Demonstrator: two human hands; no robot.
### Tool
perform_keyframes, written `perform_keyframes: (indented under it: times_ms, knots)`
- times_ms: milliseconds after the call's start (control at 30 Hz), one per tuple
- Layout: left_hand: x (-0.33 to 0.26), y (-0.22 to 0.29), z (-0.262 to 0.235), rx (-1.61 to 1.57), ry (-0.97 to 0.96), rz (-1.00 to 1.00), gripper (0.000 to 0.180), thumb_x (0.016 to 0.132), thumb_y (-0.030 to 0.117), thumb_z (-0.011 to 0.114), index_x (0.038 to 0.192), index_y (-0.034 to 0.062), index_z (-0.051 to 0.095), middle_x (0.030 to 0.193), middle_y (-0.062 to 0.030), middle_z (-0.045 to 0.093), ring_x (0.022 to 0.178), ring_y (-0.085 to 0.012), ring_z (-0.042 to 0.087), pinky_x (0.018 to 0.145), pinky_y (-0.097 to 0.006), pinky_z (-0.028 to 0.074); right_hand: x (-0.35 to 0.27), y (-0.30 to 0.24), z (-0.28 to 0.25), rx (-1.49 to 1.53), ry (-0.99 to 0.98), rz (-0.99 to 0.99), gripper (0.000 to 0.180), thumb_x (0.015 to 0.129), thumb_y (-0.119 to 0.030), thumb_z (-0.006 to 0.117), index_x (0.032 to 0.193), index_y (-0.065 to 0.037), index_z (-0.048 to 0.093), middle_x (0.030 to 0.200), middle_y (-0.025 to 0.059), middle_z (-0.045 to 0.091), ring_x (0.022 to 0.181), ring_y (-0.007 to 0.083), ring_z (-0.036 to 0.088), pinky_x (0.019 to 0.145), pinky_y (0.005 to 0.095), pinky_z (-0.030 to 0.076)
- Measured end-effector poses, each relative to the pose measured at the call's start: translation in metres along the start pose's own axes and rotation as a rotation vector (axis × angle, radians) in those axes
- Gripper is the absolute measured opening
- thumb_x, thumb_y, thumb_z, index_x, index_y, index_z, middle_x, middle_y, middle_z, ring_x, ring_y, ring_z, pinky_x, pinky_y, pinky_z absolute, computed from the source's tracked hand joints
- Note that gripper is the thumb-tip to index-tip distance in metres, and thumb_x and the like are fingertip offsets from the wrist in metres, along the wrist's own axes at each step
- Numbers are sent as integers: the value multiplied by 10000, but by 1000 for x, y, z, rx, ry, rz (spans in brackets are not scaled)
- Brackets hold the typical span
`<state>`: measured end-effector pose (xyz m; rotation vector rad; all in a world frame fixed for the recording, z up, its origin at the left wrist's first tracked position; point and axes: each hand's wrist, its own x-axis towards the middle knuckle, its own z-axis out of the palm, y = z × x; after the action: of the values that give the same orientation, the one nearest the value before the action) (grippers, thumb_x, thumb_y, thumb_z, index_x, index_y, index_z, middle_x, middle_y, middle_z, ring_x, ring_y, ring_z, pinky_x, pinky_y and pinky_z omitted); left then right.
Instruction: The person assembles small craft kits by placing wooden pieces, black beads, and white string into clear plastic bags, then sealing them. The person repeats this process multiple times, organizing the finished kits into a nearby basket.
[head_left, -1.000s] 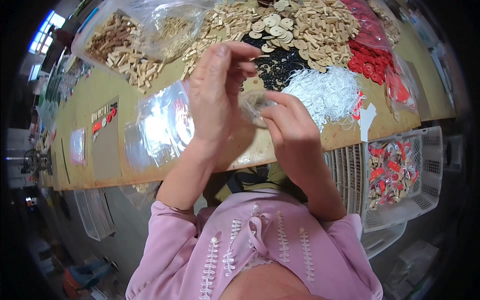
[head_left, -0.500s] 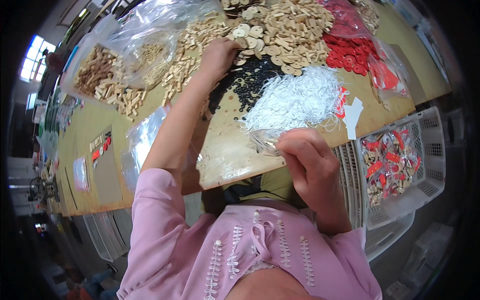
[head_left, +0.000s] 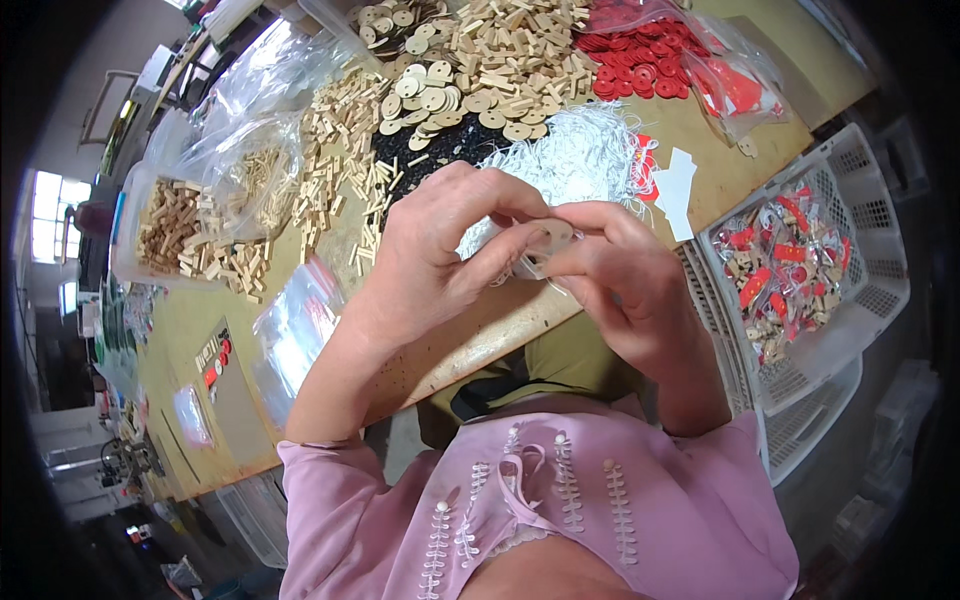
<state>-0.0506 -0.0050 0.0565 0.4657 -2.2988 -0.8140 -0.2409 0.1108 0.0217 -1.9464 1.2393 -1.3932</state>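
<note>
the view looks steeply down from the person's head, through the left of two side-by-side fisheye cameras. the left hand (head_left: 435, 240) and right hand (head_left: 640, 280) are near it, their grip just above mid-picture. it faces out over the table (head_left: 480, 340) beyond the grip, with the pink shirt (head_left: 640, 480) below the grip, a crate (head_left: 885, 268) to its right and a window (head_left: 48, 225) far to its left.

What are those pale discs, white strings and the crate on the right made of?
Pale discs: probably wood, matte and seemingly unpainted, given their tan colour.
White strings: thin cord, judging by limp, tangled strands; perhaps cotton or synthetic.
Crate: likely moulded plastic, with regular holes in its pale walls.
</note>
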Motion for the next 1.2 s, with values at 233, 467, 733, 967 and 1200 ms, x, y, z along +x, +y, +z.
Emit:
perform_keyframes:
  times_ms: [233,467,733,967,1200]
  knots:
    - [55,-98,5,149,105,-235,163,944,55,683,1099,40,731,1007,-81,733,877,-180,703,790,-311,557,-15,-8,-8,-89,70,54,234,832,128,655,1008,-26,657,1204,177,650,1075,344,669,867,394,545]
    - [97,-208,33,687,-29,97,238,905,83,706,1143,81,715,1073,-144,678,897,-335,695,828,-411,573,-29,-11,-11,-117,144,98,219,820,119,694,983,-24,667,1174,145,660,1012,320,696,831,380,571]
    - [111,-215,28,703,-144,-43,241,852,148,751,1078,70,725,981,-139,715,914,-332,713,811,-435,572,-31,-7,-12,-158,190,117,182,811,110,715,938,-20,704,1125,130,713,979,262,706,774,330,575]
    - [99,-209,15,428,-95,-229,248,874,133,767,1099,51,702,965,-100,744,873,-227,726,755,-348,575,-30,-1,-9,-164,208,105,176,815,103,718,931,-26,690,1125,116,715,966,262,705,756,335,576]
    - [59,-101,7,-740,4,-333,213,910,66,782,1098,69,682,1020,-36,732,962,-139,696,884,-269,546,-16,10,-18,-177,101,48,193,848,98,669,1005,-13,660,1151,175,664,1027,348,678,858,403,547]
